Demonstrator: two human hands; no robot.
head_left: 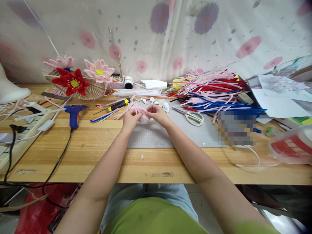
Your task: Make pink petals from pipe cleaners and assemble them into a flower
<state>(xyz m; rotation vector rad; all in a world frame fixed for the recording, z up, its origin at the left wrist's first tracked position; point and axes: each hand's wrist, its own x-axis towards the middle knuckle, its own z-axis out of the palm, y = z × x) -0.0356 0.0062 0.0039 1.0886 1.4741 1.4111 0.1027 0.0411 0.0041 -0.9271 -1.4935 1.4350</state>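
My left hand (132, 121) and my right hand (158, 115) meet above the grey cutting mat (151, 136). Between them is a pink fuzzy piece (143, 111), looking like bent pipe cleaners, and the fingers of both hands are closed on it; its exact shape is partly hidden. Loose pink pipe cleaners (122, 113) lie just left of my left hand. White crumpled scraps (163, 105) rest behind my right hand. Scissors with pale green handles (193, 118) lie on the mat to the right, and a black and yellow utility knife (118, 105) is at the left.
A blue glue gun (73, 115) with a black cord stands at the left, near a power strip (21, 143). Red and pink pipe cleaner flowers (73, 83) sit at the back left. A heap of coloured pipe cleaners (214, 87) fills the back right. A plastic tub (292, 144) is far right.
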